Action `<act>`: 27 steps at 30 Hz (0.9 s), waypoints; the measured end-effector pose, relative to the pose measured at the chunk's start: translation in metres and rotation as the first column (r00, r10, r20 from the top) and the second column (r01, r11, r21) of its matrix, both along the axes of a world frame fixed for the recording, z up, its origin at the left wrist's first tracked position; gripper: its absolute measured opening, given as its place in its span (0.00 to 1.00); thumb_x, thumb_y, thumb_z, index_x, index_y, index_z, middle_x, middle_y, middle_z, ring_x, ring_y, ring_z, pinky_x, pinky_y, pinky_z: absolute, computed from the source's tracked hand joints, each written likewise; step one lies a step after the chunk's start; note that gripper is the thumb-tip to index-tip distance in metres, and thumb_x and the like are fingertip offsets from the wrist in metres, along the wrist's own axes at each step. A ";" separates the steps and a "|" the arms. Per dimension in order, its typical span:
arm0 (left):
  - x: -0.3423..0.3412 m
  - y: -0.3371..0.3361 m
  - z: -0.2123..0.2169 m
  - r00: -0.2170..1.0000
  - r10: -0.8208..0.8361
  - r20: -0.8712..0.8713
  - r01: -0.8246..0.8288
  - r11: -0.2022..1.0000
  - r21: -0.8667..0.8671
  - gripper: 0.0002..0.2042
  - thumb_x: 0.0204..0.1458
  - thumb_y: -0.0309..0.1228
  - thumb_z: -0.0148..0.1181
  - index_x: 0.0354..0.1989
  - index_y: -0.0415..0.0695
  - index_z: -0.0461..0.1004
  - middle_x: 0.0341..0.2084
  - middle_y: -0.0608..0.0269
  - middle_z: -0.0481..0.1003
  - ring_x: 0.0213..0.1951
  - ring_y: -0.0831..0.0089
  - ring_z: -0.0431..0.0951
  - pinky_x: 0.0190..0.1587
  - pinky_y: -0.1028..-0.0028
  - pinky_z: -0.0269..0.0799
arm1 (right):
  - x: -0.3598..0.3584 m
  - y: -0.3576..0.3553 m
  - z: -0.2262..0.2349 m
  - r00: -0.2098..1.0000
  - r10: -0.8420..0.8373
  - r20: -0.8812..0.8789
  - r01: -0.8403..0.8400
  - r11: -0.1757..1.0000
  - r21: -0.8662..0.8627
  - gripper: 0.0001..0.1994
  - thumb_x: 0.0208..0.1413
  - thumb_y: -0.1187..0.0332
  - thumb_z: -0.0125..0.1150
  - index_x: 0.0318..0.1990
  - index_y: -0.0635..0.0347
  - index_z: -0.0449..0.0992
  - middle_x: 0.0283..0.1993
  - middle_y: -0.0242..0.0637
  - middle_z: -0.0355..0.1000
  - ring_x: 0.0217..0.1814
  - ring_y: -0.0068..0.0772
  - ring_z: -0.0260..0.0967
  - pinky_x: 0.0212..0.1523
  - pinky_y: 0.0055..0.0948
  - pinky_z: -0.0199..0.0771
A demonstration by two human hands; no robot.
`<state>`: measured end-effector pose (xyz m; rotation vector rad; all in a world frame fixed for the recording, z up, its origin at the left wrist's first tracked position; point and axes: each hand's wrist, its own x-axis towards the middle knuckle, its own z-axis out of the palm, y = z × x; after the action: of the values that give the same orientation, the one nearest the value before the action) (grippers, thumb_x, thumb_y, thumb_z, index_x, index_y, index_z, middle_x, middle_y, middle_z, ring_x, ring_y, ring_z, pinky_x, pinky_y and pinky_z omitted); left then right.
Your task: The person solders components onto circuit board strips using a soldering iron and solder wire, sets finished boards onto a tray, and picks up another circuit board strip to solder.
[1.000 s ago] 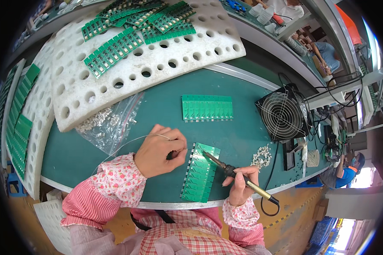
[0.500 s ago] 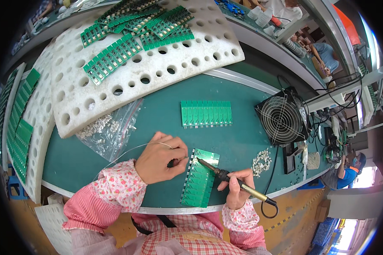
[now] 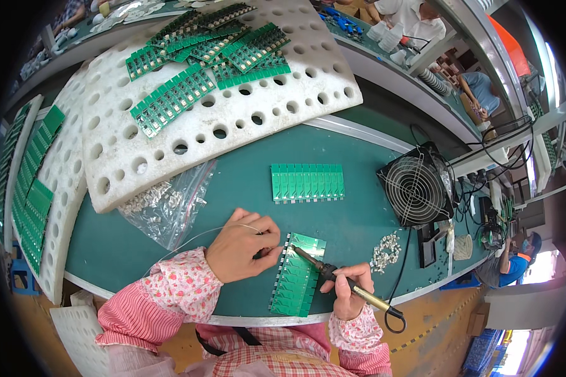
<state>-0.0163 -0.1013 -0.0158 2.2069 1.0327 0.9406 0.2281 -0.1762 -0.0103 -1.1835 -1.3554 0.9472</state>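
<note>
- Two hands are engaged at one green circuit board panel (image 3: 297, 275), which lies flat on the green desk (image 3: 245, 188), near its front edge.
- The left hand (image 3: 242, 245) is rested at the panel's upper left corner; its fingers are curled shut on a thin solder wire (image 3: 188, 239), which is fed toward the pins at that corner.
- The right hand (image 3: 346, 295) is placed just right of the panel; its fingers are wrapped tight around a soldering iron (image 3: 333, 276), whose tip is laid on the panel's top edge.
- A second green panel (image 3: 307, 183) is seen beyond the worked panel, well apart from it; a clear bag of small parts (image 3: 166, 204) lies to its left, a small fan (image 3: 416, 188) to its right.
- A loose heap of metal parts (image 3: 385, 251) is seen right of the panel, past the iron.
- Neighbouring pins could be bridged, it is judged, if too much wire is fed in.
- The left fingertips could be burned, since they are held close to the hot tip.
- The unclamped panel could be pushed askew by pressure from the iron.
</note>
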 end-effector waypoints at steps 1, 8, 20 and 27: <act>0.000 0.000 -0.001 1.000 0.002 0.002 -0.002 1.000 0.009 0.07 0.46 0.27 0.65 0.22 0.45 0.71 0.29 0.71 0.73 0.29 0.70 0.70 0.41 0.68 0.59 | 0.000 0.000 0.000 1.000 0.003 0.004 -0.003 1.000 0.003 0.06 0.59 0.74 0.56 0.37 0.69 0.68 0.25 0.43 0.75 0.23 0.26 0.76 0.24 0.23 0.76; 0.000 0.001 -0.001 1.000 0.000 0.025 0.000 1.000 -0.007 0.07 0.46 0.26 0.64 0.22 0.44 0.72 0.29 0.70 0.73 0.29 0.70 0.71 0.42 0.68 0.60 | -0.001 0.000 0.002 1.000 -0.003 0.009 0.003 1.000 -0.009 0.06 0.58 0.74 0.56 0.37 0.69 0.69 0.25 0.42 0.75 0.23 0.26 0.76 0.25 0.22 0.76; 0.000 0.001 0.002 0.999 -0.001 0.046 0.001 1.000 -0.010 0.10 0.45 0.26 0.64 0.17 0.43 0.68 0.30 0.69 0.74 0.29 0.69 0.71 0.41 0.68 0.60 | 0.000 -0.003 0.000 0.998 -0.051 -0.024 0.052 0.998 0.023 0.06 0.58 0.74 0.56 0.39 0.69 0.69 0.26 0.43 0.76 0.23 0.27 0.76 0.25 0.23 0.76; 0.001 0.001 0.001 0.999 0.013 0.031 -0.013 1.000 -0.015 0.10 0.46 0.27 0.64 0.18 0.44 0.69 0.30 0.70 0.74 0.29 0.69 0.71 0.41 0.69 0.59 | -0.001 0.001 0.003 1.000 0.002 0.008 -0.002 1.000 0.011 0.07 0.59 0.74 0.56 0.39 0.69 0.68 0.26 0.44 0.76 0.24 0.27 0.77 0.26 0.23 0.76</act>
<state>-0.0156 -0.1002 -0.0146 2.1691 1.0381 0.9662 0.2271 -0.1747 -0.0074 -1.1789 -1.3666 0.9358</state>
